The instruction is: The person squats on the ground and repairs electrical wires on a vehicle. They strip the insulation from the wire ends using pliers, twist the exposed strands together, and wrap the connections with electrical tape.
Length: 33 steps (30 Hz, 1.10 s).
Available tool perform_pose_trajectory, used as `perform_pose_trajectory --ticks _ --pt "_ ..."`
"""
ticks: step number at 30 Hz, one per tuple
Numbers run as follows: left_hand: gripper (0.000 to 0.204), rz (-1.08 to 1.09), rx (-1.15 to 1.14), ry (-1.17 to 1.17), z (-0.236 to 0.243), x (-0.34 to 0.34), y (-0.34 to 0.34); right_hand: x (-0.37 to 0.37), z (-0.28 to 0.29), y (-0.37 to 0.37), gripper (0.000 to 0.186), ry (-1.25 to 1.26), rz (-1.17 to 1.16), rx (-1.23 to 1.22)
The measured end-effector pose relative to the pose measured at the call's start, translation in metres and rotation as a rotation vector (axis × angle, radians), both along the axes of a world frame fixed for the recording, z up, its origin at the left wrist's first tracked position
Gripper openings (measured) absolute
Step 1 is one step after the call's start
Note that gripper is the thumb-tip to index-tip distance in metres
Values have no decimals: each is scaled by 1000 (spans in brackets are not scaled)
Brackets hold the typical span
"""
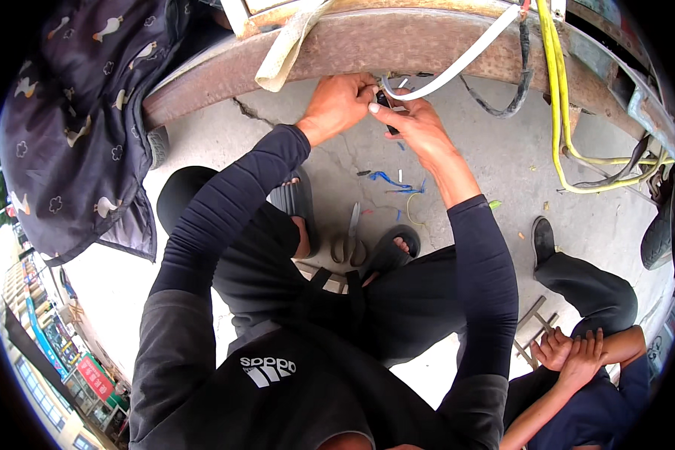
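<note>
My left hand (337,107) is closed at the end of a white cable (463,58) beneath a rusty beam, its fingertips at a small dark fitting (389,127). My right hand (421,129) grips that dark fitting from the right, thumb toward my left fingers; exactly what each fingertip pinches is too small to tell. On the concrete between my feet lie scissors (352,236) with dark handles, scraps of blue wire (397,182) and a thin yellow strand (416,214).
The rusty beam (225,88) crosses the top, with a beige strip (281,60), a black cable (502,109) and yellow cables (566,142). A patterned dark cover (79,135) hangs left. A seated person (577,360) rests clasped hands at lower right, beside a stool frame (527,322).
</note>
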<state>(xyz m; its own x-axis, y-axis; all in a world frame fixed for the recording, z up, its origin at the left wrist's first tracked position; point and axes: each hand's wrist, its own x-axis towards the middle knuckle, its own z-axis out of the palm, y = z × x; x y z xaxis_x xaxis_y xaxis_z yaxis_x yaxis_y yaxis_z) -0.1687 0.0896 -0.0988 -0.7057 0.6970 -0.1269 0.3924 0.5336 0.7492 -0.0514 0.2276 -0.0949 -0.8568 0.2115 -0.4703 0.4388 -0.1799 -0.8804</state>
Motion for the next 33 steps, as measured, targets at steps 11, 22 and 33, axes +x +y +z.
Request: perform_pose_trajectory --ticks 11,22,33 --pt "18 154 82 -77 -8 20 -7 -10 17 -13 49 -38 -5 261" --pt "29 324 356 -582 -25 33 2 -16 -4 5 27 122 -168 239" --pt "27 420 238 -1058 19 6 3 -21 -11 3 36 119 -152 235"
